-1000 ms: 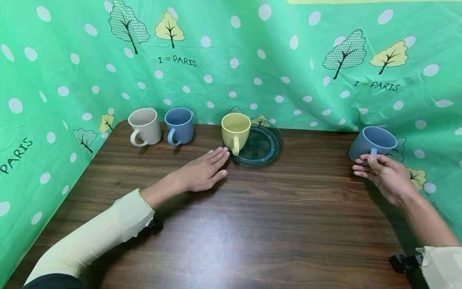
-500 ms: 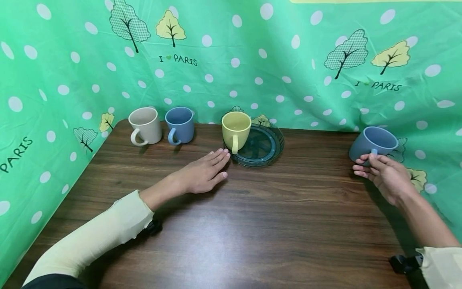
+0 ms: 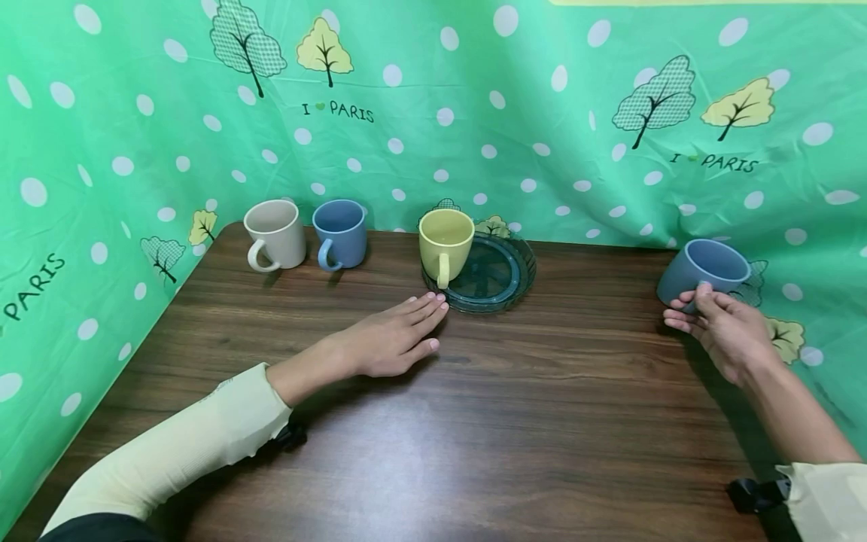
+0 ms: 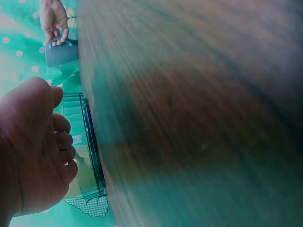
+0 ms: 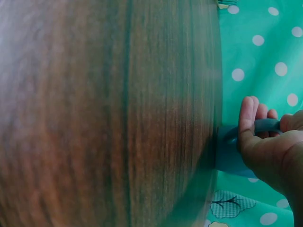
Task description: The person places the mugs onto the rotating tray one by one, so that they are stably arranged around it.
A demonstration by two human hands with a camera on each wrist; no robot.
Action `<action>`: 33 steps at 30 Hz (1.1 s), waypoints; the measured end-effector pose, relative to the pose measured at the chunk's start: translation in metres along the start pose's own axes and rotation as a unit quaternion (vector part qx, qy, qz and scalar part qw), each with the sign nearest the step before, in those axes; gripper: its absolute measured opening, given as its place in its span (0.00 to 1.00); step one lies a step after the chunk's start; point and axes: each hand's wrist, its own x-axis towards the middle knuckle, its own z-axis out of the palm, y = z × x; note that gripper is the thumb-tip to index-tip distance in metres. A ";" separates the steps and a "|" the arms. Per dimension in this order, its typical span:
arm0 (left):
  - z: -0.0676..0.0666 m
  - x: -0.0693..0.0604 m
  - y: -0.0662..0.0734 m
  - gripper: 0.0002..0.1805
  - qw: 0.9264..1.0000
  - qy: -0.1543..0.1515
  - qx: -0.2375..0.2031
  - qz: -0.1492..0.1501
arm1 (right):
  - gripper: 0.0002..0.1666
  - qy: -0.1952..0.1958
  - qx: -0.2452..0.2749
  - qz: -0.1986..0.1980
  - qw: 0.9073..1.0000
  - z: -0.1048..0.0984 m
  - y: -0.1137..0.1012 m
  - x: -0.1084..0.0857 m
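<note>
While green cloth (image 3: 467,98) backs the wooden table (image 3: 515,406), the right hand (image 3: 730,331) grips a blue mug (image 3: 682,277), left hand (image 3: 389,340) outstretched.

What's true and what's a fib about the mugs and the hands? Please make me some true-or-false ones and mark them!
1. The right hand holds the gray-blue mug by its handle. True.
2. The left hand is gripping a mug. False: it holds no mug and is near the see-through dish.
3. The blue mug stands between the white mug and the yellow mug. True.
4. The yellow mug is upside down. False: its opening faces up.
5. The head view shows four mugs. True.
</note>
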 end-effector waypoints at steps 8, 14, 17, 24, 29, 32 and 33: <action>0.000 0.003 0.005 0.38 1.000 0.010 0.003 0.017 | 0.17 0.029 0.026 -0.009 0.999 0.004 0.001 -0.001; 0.002 0.007 0.010 0.38 1.000 0.010 0.010 0.027 | 0.17 0.056 0.040 -0.015 0.997 0.010 0.002 -0.003; 0.002 0.008 0.013 0.38 0.999 0.009 0.009 0.030 | 0.16 0.064 0.052 -0.023 0.996 0.011 0.003 -0.003; 0.001 0.012 0.019 0.38 0.999 0.011 0.016 0.035 | 0.16 0.074 0.071 -0.031 0.994 0.011 0.004 -0.002; 0.003 0.017 0.022 0.37 0.999 0.012 0.024 0.039 | 0.16 0.072 0.084 -0.037 0.993 0.010 0.004 -0.003; 0.004 0.019 0.023 0.37 0.999 0.016 0.030 0.041 | 0.16 0.065 0.086 -0.041 0.993 0.011 0.004 -0.003; 0.004 0.019 0.023 0.37 0.998 0.017 0.032 0.042 | 0.16 0.061 0.085 -0.045 0.994 0.011 0.004 -0.002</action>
